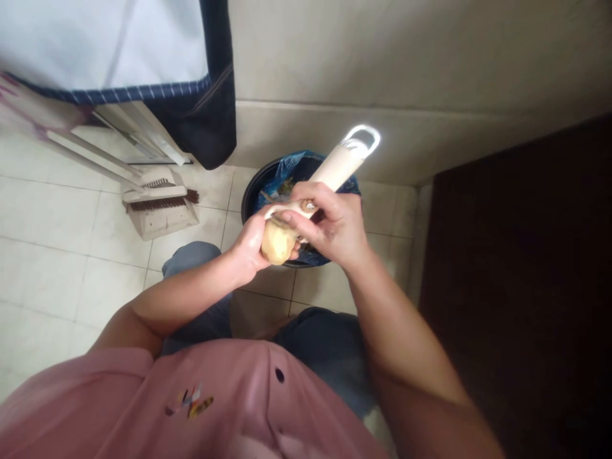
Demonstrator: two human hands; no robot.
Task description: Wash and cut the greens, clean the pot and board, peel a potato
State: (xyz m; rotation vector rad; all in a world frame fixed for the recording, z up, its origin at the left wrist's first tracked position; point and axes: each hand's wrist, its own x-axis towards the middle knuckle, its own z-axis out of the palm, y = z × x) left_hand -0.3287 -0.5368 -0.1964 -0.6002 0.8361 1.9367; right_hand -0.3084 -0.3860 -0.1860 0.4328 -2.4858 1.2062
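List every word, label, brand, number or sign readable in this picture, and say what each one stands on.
Nothing can be read: the small multicoloured emblem on the pink shirt is too small and blurred to read, and the white peeler handle shows no text.

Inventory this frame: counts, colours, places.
potato: one, pale yellow, in left hand
vegetable peeler: one, cream, in right hand
bin: one, black, blue bag inside, floor by wall
dustpan: one, beige, floor left of bin
hand brush: one, dark bristles, on dustpan
floor tiles: many, cream, underfoot
wall: one, beige, behind bin
cloth: one, navy-white, hanging upper left
left hand: one, bare, holding potato
right hand: one, bare, holding peeler
shirt: one, pink, on torso
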